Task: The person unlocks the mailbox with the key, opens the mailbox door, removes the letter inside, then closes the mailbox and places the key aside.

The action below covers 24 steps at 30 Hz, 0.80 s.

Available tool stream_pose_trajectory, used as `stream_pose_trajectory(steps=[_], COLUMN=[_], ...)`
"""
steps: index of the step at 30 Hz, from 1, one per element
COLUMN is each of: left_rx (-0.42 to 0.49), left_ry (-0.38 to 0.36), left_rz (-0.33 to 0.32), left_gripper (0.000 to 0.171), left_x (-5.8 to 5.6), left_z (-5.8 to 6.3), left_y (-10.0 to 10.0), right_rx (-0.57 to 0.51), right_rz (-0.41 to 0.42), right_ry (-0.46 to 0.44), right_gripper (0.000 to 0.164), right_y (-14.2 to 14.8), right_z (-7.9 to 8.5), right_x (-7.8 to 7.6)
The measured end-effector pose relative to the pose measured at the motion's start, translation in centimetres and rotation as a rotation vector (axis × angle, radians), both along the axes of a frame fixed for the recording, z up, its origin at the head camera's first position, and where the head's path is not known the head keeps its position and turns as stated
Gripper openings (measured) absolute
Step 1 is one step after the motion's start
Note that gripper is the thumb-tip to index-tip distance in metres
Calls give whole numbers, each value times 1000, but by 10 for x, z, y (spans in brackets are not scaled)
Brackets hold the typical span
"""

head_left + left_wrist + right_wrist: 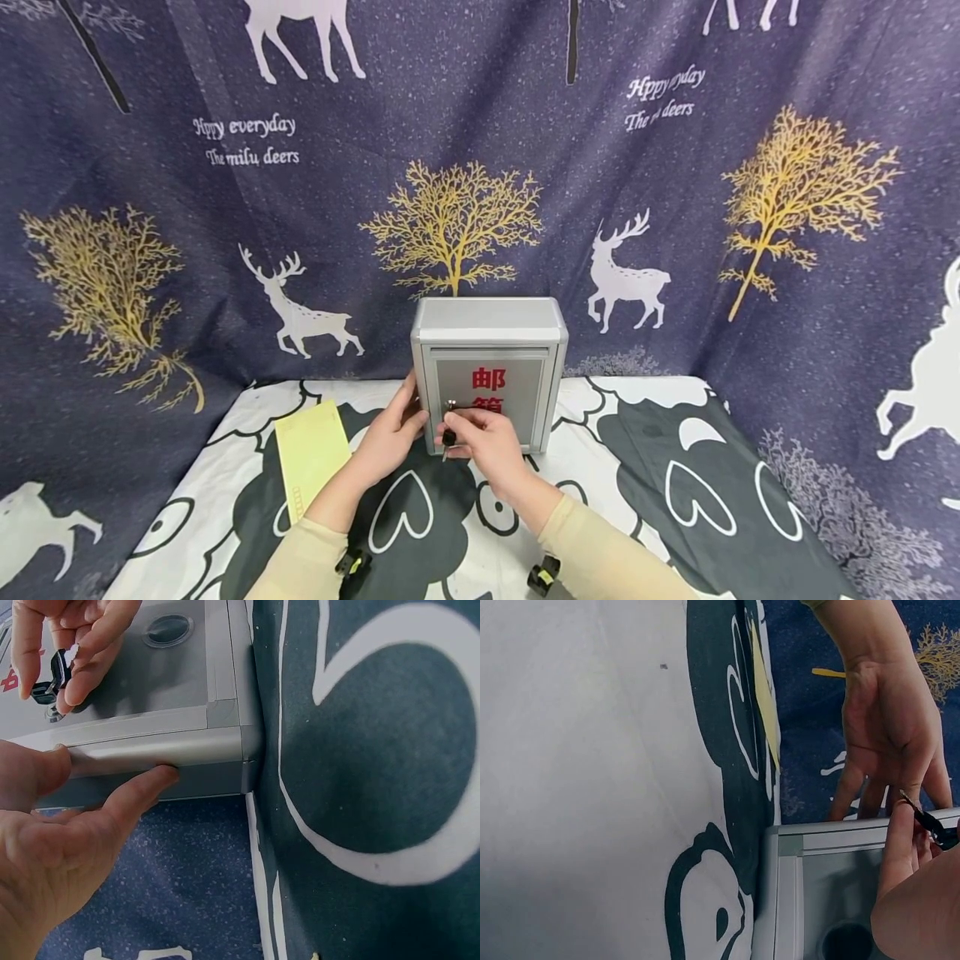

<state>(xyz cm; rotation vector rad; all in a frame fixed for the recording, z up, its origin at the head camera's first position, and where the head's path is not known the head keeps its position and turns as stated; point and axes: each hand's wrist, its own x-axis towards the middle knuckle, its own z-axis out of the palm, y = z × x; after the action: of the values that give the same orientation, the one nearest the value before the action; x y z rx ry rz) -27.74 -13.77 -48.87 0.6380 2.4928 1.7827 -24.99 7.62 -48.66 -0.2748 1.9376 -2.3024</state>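
Observation:
A grey metal mailbox (487, 321) with red characters on its front stands upright on the patterned cloth. My left hand (388, 437) rests against its left side; in the left wrist view the thumb lies at the front edge and a finger reaches along the side. With my right hand (483, 442) I hold black-headed keys (60, 669) in front of the door. One black head is right at the small silver lock (54, 715), while another key's silver blade points away from the door. A round dark window (168, 631) shows lower on the door.
A yellow envelope (311, 454) lies on the black and white cloth (585, 517) left of the mailbox. Behind the mailbox hangs a dark blue curtain (480, 125) printed with deer and golden trees.

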Motion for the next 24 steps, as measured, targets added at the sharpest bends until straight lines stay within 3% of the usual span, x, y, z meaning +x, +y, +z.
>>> stream_pose_trajectory(steps=[24], left_rx=[7], left_ry=[7], left_rz=[-11], left_gripper=[77], left_x=[-2], left_z=[-1], left_y=[0], right_rx=[71], right_rz=[-57], right_ry=[20], right_gripper=[33], right_y=[0], right_z=[4], right_x=[-4])
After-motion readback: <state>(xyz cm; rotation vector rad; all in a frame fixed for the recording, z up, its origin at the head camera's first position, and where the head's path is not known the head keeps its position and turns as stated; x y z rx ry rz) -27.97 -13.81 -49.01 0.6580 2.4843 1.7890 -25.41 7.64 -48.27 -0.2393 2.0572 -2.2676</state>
